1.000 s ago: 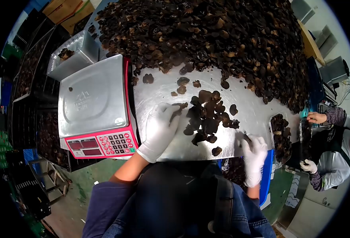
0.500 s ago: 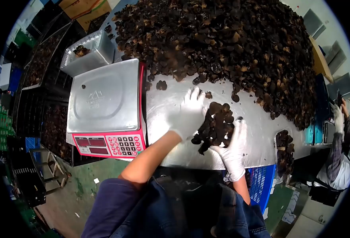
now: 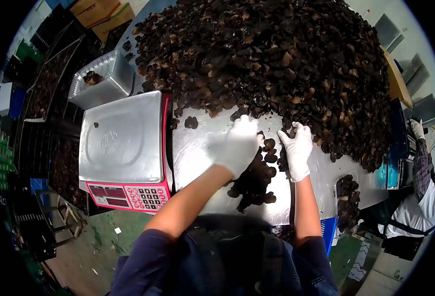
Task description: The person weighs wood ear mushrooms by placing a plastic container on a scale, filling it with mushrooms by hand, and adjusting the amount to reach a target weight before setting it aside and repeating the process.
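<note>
Both my hands wear white gloves. My left hand (image 3: 238,145), partly blurred, is over the metal tabletop at the upper left of a small heap of dark wood ear mushrooms (image 3: 254,182); its fingers point forward with the thumb apart. At the front edge of the large wood ear pile (image 3: 276,54), my right hand (image 3: 298,148) has its thumb and fingers apart, with dark pieces between and beside them. Whether it grips any of these pieces is hard to see. A few single pieces, such as one wood ear (image 3: 191,122), lie left of my left hand.
Left of my hands stands a red-framed weighing scale (image 3: 121,140) with one small dark bit on its plate. Behind it are stacked clear plastic boxes (image 3: 104,81). A clear tray of wood ears (image 3: 348,200) sits at the right edge. Another person (image 3: 419,192) works at far right.
My right hand has moved forward from beside the small heap to the big pile's edge. My left hand stays near the heap's left side. The view has shifted slightly.
</note>
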### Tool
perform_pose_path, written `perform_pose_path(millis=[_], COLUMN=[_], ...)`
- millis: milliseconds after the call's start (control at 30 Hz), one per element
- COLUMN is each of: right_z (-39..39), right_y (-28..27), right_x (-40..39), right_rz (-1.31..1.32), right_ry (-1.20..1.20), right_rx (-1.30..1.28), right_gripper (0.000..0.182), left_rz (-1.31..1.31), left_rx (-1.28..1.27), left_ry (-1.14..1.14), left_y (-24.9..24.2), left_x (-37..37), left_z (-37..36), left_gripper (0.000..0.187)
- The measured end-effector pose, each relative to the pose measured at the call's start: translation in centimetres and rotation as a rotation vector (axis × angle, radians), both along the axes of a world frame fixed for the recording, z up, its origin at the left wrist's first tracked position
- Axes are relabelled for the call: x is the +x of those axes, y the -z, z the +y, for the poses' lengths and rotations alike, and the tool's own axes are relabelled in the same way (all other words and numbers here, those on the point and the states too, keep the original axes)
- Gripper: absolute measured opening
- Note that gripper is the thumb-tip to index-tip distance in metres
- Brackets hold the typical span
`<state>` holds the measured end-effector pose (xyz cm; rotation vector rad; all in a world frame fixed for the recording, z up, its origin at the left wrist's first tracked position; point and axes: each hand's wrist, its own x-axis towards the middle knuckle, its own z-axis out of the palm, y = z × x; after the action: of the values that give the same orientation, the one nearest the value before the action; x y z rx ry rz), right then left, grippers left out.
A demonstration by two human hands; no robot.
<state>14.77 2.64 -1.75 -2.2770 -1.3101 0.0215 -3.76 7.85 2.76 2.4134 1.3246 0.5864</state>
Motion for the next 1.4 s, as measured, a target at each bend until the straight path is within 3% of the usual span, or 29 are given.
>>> perform_pose_path(millis=[33, 100, 167, 233, 267, 300, 367, 400, 467, 500, 533, 600, 633, 700, 767, 800, 900, 933, 1067, 1100, 1167, 1233, 1267, 1300, 1400], right_z=[0.3, -1.0, -3.4, -6.7, -7.1, -7.3, -5.0, -3.3, 0.0, 1.1, 1.8, 1.4, 0.4, -2.9, -6.7, -8.0, -8.8, -9.1, -7.6, -7.5, -8.1, -8.5, -8.2, -8.6, -8.1], right_y=[0.0, -0.4, -5.6, -4.2, -5.6, -5.4, -6.9, -4.2, -4.0, -3.4, -2.2, -1.5, -2.9, -6.2, -5.9, -5.6, -4.6, -3.1, -0.7, -0.8, -0.6, -2.9, -5.0, -4.4, -4.2], right_x=[0.2, 0.5, -1.5, -0.7, -1.5, -1.4, -1.8, -0.4, 0.1, 0.3, 0.7, 1.0, 0.6, -0.6, -0.2, -0.5, -0.9, -0.6, -3.4, -4.8, -6.3, -7.7, -8.3, -8.6, -9.0], right_rz=[-0.017, 0.127, 0.606, 0.670, 0.817, 0.705, 0.869, 0.492, 0.105, -0.034, -0.058, -0.110, -0.112, 0.435, 0.627, 0.684, 0.464, 0.258, 0.208, 0.316, 0.175, 0.428, 0.522, 0.498, 0.260], right_ry=[0.001, -0.047, -0.023, -0.219, -0.328, -0.331, -0.035, -0.149, -0.105, -0.137, -0.163, -0.218, -0.219, -0.196, -0.292, -0.312, -0.186, -0.139, -0.235, -0.265, -0.417, -0.491, -0.523, -0.611, -0.724], right_rx=[-0.028, 0.124, 0.059, -0.090, -0.014, -0.006, 0.018, 0.181, 0.066, 0.004, -0.010, 0.044, 0.046, -0.038, -0.145, -0.006, 0.182, 0.086, -0.006, 0.000, 0.061, 0.027, -0.063, -0.050, -0.060], right_gripper=[0.033, 0.022, 0.016, 0.020, 0.023, 0.024, 0.026, 0.029, 0.031, 0.032, 0.031, 0.030, 0.030, 0.030, 0.037, 0.046, 0.051, 0.058, 0.072, 0.072, 0.073, 0.068, 0.069, 0.071, 0.061], left_rz=[0.149, 0.033, -0.078, -0.074, -0.073, -0.085, -0.091, -0.048, -0.008, -0.007, 0.258, 0.351, 0.439, 0.442, 0.228, -0.056, 0.091, -0.023, 0.077, 0.077, 0.156, 0.040, 0.006, -0.028, 0.166], left_rx=[0.058, -0.065, -0.190, -0.197, -0.200, -0.296, -0.398, -0.246, 0.060, 0.206, 0.211, 0.159, 0.106, 0.069, -0.250, -0.385, -0.424, -0.385, -0.340, -0.334, -0.167, -0.160, -0.305, -0.448, -0.373], left_ry=[0.005, 0.060, 0.123, 0.290, 0.293, 0.287, 0.286, 0.164, -0.060, -0.157, -0.209, -0.191, -0.174, -0.177, 0.190, 0.215, 0.175, 0.133, 0.291, 0.290, 0.415, 0.405, 0.354, 0.297, 0.358], left_y=[0.2, 0.7, 1.7, 3.1, 1.8, 0.1, -0.9, -1.0, -0.5, 0.9, 3.1, 3.9, 3.9, 1.7, -0.5, -0.8, -2.0, -1.8, -0.2, 0.5, 1.9, 1.6, 0.0, -0.9, 0.2], left_x=[0.6, 1.1, 0.9, -0.5, -1.2, -2.1, -2.2, -1.8, -1.0, -0.6, -0.5, -0.5, -0.4, -1.0, -3.0, -3.9, -2.1, -1.2, 1.5, 1.3, 0.0, -2.7, -3.7, -4.6, -6.3], left_z=[0.5, 0.9, 0.4, -0.7, -0.5, -0.7, -0.5, 0.6, 2.8, 3.8, 5.2, 6.0, 6.2, 4.9, 3.6, 2.4, 2.9, 2.5, 0.9, 0.6, -0.2, -1.3, -1.6, -1.9, -2.0], left_gripper=[0.014, 0.013, 0.012, 0.013, 0.013, 0.015, 0.016, 0.019, 0.024, 0.026, 0.029, 0.028, 0.028, 0.028, 0.027, 0.028, 0.029, 0.027, 0.024, 0.024, 0.023, 0.025, 0.027, 0.028, 0.031])
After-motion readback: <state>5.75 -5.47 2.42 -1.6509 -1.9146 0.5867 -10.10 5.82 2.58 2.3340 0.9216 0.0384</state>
